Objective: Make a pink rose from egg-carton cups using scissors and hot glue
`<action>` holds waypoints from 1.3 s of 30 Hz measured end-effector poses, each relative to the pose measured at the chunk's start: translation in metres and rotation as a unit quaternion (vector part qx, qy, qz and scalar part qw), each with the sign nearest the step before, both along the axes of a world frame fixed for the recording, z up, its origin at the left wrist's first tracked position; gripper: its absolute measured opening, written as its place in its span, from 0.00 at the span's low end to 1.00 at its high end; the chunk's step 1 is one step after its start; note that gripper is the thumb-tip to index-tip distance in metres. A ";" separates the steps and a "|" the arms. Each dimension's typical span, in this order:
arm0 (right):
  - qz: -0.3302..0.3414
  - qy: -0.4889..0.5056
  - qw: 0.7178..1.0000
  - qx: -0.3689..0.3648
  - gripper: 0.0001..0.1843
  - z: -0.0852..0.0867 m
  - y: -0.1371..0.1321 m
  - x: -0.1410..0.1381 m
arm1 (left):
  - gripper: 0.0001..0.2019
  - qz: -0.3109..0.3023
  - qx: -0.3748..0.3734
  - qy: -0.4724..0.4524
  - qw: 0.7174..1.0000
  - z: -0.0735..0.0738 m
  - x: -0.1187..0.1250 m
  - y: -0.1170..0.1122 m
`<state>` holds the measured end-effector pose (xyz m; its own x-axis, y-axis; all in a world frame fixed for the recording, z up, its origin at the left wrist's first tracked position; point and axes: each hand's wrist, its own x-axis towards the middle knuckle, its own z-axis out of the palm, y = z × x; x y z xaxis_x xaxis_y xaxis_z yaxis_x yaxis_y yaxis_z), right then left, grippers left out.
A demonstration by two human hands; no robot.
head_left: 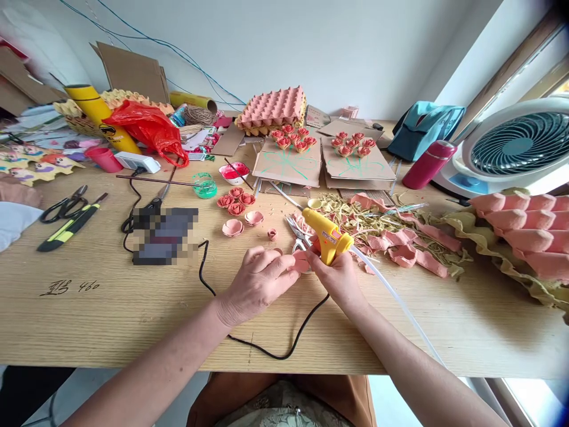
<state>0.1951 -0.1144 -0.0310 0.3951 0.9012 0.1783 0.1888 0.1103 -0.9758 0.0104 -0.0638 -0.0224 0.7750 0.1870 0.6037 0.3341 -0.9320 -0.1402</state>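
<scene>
- Yellow plastic hot-glue gun sits in the right hand, whose fingers are closed round its grip; the nozzle end points away from the person, and a clear glue stick trails back from the rear of the glue gun past the right forearm.
- Just left of the glue gun, the left hand pinches a small pink egg-carton paper piece, fingers together on it, held close to the gun, likely so glue can reach it. The piece is mostly covered by fingers; its shape is hard to tell.
- Beyond the glue gun lie silver scissors, partly hidden by the hands.
- Left of and behind the glue gun stand finished pink paper roses and loose cups, apart from the hands.
- Right of the glue gun, a heap of pink and yellowish carton scraps spreads over the light wooden table.
- Black cord loops from under the hands along the near table edge; where it joins the gun is hidden.
- Left of the glue gun, a flat dark object is blurred out.
</scene>
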 end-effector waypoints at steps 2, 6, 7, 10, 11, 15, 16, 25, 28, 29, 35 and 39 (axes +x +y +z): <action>0.019 0.011 1.000 -0.013 0.14 0.002 -0.002 0.001 | 0.06 -0.005 0.002 -0.030 1.000 0.002 0.001 0.001; 0.035 0.025 0.999 -0.026 0.17 0.007 -0.006 0.004 | 0.05 -0.005 -0.059 -0.099 0.993 0.007 0.000 0.006; 0.034 0.025 0.999 -0.027 0.18 0.008 -0.007 0.005 | 0.05 -0.003 -0.086 -0.121 0.989 0.009 0.000 0.008; 0.039 0.023 0.999 -0.026 0.20 0.011 -0.010 0.007 | 0.05 0.011 -0.206 -0.200 0.958 0.011 -0.003 0.014; 0.045 0.025 0.998 -0.024 0.21 0.011 -0.011 0.007 | 0.05 0.017 -0.259 -0.230 0.938 0.011 -0.004 0.016; 0.100 0.052 0.993 -0.022 0.22 0.012 -0.015 0.007 | 0.06 0.002 -0.522 -0.349 0.778 0.007 -0.005 0.025; 0.114 0.059 0.991 -0.022 0.22 0.012 -0.016 0.006 | 0.08 -0.011 -0.578 -0.380 0.722 0.006 -0.005 0.028; 0.217 0.040 0.975 -0.025 0.26 0.007 -0.025 0.008 | 0.13 -0.092 -0.764 -0.488 0.412 0.000 -0.004 0.039; 0.231 0.012 0.972 -0.030 0.26 0.001 -0.028 0.009 | 0.13 -0.093 -0.767 -0.499 0.392 0.000 -0.004 0.039; 0.233 0.001 0.972 -0.031 0.26 -0.002 -0.029 0.009 | 0.13 -0.093 -0.768 -0.502 0.386 0.000 -0.004 0.039; 0.216 -0.052 0.975 -0.032 0.25 -0.008 -0.029 0.009 | 0.13 -0.096 -0.764 -0.511 0.382 -0.001 -0.004 0.040; 0.215 -0.051 0.975 -0.015 0.26 -0.004 -0.027 0.006 | 0.13 -0.114 -0.762 -0.480 0.420 0.000 -0.003 0.038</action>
